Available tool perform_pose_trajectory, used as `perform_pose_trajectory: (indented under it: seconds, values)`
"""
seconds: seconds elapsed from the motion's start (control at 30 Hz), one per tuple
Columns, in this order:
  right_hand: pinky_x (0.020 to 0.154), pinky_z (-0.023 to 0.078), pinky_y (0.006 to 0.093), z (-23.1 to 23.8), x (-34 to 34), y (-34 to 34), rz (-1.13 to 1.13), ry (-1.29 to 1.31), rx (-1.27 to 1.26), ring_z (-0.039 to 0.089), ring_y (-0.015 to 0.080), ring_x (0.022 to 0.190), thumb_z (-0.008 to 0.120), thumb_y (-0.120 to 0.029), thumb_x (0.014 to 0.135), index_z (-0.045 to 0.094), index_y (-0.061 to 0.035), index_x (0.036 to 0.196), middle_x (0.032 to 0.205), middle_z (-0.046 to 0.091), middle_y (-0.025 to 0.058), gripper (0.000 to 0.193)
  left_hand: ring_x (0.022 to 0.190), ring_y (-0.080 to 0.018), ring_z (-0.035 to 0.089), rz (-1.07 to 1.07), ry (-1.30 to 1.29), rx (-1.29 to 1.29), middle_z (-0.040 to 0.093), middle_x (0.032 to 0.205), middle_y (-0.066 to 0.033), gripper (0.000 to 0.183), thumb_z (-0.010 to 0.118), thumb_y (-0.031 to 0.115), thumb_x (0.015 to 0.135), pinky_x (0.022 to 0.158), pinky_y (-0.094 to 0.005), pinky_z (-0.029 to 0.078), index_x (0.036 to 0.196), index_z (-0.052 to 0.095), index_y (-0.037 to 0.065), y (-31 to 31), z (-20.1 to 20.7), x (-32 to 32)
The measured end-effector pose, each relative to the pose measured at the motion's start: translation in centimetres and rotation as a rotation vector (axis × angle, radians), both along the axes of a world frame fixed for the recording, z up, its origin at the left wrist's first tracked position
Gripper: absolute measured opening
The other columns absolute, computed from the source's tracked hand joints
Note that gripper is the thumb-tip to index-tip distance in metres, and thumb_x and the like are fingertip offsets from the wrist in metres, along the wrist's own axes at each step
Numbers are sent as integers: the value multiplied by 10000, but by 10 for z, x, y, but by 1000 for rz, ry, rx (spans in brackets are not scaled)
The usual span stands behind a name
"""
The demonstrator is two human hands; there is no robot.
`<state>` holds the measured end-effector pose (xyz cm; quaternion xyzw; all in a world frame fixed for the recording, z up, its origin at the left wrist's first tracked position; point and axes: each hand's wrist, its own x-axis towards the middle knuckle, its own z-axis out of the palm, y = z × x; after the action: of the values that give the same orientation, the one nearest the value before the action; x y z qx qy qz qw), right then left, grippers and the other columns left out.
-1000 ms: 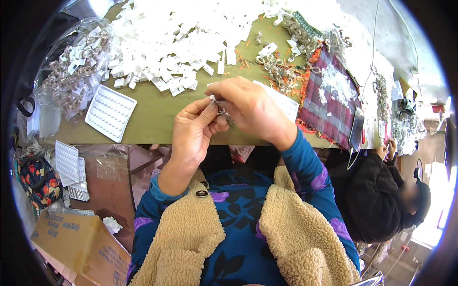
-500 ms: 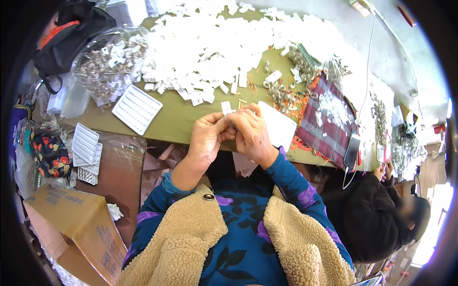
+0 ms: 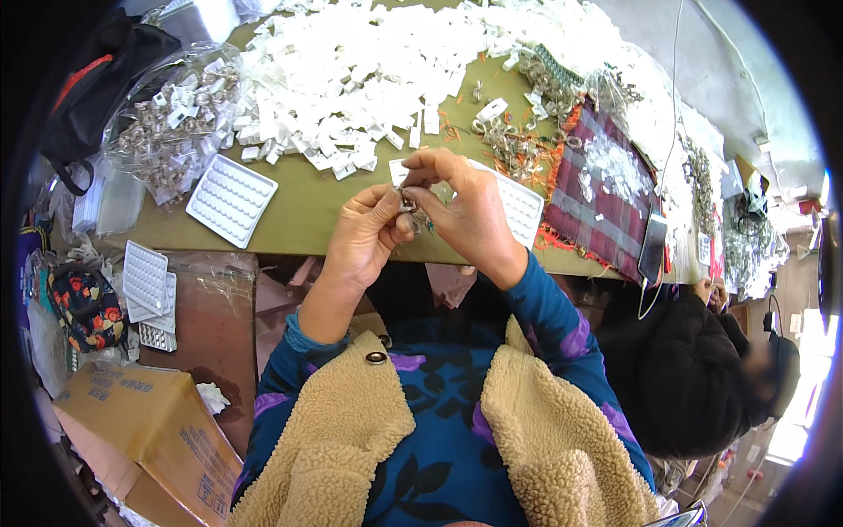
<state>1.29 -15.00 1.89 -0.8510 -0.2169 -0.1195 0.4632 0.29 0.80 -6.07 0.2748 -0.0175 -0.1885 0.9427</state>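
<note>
Above the table's near edge, my left hand [image 3: 358, 241] is closed, pinching a small shiny metal-coloured piece [image 3: 407, 205] between thumb and forefinger. My right hand [image 3: 470, 211] curves over from the other side, its thumb and fingertips closed at the same piece. The piece is too small to name its kind. A white rectangular part [image 3: 398, 170] lies on the table just behind the fingers. Partly hidden by my right hand is a white dimpled tray [image 3: 524, 211]. Another white dimpled tray [image 3: 232, 201] rests to the left.
A heap of white plastic parts [image 3: 325, 88] covers the far side of the table. A clear bag of metal and white pieces [image 3: 180, 123] stands at left. Right lies a plaid cloth [image 3: 606, 211] with a phone [image 3: 652, 246]. A cardboard box [image 3: 145, 430] and a co-worker [image 3: 694, 378] flank me.
My hands have come slightly apart, and the small metal piece between the fingertips now shows. My right hand's fingers have lifted and arched. The view has shifted a little.
</note>
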Motion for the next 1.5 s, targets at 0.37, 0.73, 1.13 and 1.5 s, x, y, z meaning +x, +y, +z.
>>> perform_pose_trajectory:
  seconds: [0.37,0.73,1.13,1.5]
  values:
    - [929,423,398,-20,-16,3,9,-424,-270,642,264,859,611,5,762,575,-3,1179,978,676,113,418,661,-106,635,88,53,89,667,819,-50,166,618,133,953,625,-247,573,1023,645,-15,-2,11,2]
    - [838,502,258,-19,-2,4,-44,433,378,608,103,928,601,-48,922,572,64,1210,1103,658,84,310,557,-99,534,176,82,180,635,773,-57,143,578,91,923,526,-254,454,987,632,-24,-9,25,1]
    - [711,511,272,-26,1,4,-54,37,275,636,166,806,699,23,804,692,4,947,933,630,94,144,698,-110,560,59,41,106,591,826,-37,144,553,74,974,623,-264,478,1057,601,-33,-4,17,1]
    - [614,527,388,-7,15,-8,151,-174,-155,628,339,712,623,-56,790,605,9,835,858,583,140,81,718,-91,535,34,-35,138,626,889,-30,182,581,108,975,623,-242,442,1096,621,-21,-1,15,5]
